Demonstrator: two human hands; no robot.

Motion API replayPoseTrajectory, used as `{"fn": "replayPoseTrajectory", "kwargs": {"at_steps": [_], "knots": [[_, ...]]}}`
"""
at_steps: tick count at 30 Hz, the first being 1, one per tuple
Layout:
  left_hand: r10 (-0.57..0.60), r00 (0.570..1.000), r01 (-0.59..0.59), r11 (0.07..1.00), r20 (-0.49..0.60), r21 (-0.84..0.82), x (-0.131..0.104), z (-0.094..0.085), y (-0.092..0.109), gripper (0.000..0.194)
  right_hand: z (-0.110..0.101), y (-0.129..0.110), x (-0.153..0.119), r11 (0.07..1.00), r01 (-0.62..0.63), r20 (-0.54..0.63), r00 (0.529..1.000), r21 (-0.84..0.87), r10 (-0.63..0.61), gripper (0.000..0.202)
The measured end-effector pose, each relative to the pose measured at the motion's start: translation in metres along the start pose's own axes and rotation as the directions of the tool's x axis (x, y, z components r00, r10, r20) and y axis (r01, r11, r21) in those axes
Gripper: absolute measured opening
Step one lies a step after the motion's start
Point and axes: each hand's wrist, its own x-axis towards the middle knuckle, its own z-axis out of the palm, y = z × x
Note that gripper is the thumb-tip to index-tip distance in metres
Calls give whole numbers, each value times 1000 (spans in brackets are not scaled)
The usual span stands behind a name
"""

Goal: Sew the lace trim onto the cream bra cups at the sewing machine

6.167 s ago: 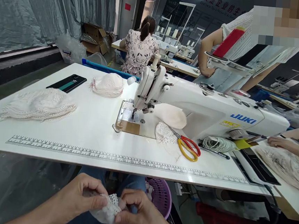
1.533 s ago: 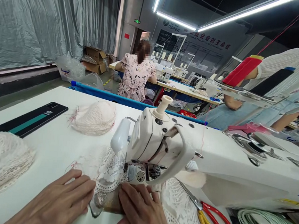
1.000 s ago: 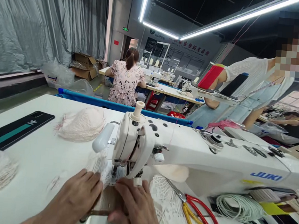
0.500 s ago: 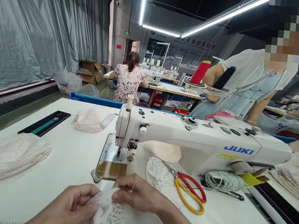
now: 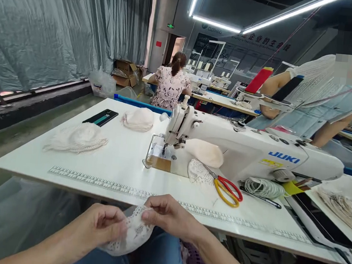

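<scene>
Head view, near edge of the table (image 5: 113, 171): a small white lace piece (image 5: 130, 235) held off the table, below and in front of its near edge, over the lap. Pinched from both sides at once. Left hand (image 5: 100, 226) clamped on the left part of the lace, thumb and fingertips closed onto the fabric. Right hand (image 5: 164, 217) clamped on the upper right edge, fingertips pressed together over the scalloped border. Lace spread between the two hands, long axis running roughly left to right, bulk sagging down below the grips. Neither hand nearer than the other; both in contact.

Farther in, toward the middle of the table: white sewing machine (image 5: 242, 150), needle end and metal plate straight ahead of the hands and well apart from them, beyond the printed ruler (image 5: 97, 181) along the near edge. Red and yellow scissors (image 5: 226, 188) lying on another lace piece just right of the plate. Coil of white cord (image 5: 263, 187) farther right. Toward the left edge, a stack of lace pieces (image 5: 77, 137); behind it a dark phone (image 5: 101, 117) and a second stack. Other people at work beyond the far edge.
</scene>
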Motion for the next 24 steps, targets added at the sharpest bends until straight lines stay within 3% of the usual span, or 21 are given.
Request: {"fn": "replayPoseTrajectory", "kwargs": {"at_steps": [4, 8, 11, 14, 17, 21, 24], "knots": [[-19, 996, 22, 999, 83, -36, -22, -3, -27, 42, 13, 13, -9, 995, -34, 20, 999, 90, 33, 44], [-35, 986, 28, 999, 161, 46, -40, -4, -40, 34, 24, 24, -14, 989, -58, 31, 998, 137, 54, 43], [22, 988, -41, 992, 155, 117, -47, -4, -48, 27, 29, 31, -14, 984, -62, 34, 998, 170, 57, 43], [59, 992, -66, 996, 108, 58, -49, -4, -59, 29, 31, 37, -12, 979, -59, 22, 998, 194, 56, 42], [-14, 995, 16, 1000, 101, -16, -49, -3, -67, 41, 32, 42, -12, 974, -69, 24, 998, 217, 65, 41], [-43, 988, 44, 999, 150, -3, -43, -2, -65, 55, 35, 45, -11, 969, -79, 40, 997, 233, 71, 41], [-38, 993, 36, 999, 114, 19, -34, -1, -63, 51, 37, 46, -11, 967, -81, 49, 996, 243, 71, 40]]}}
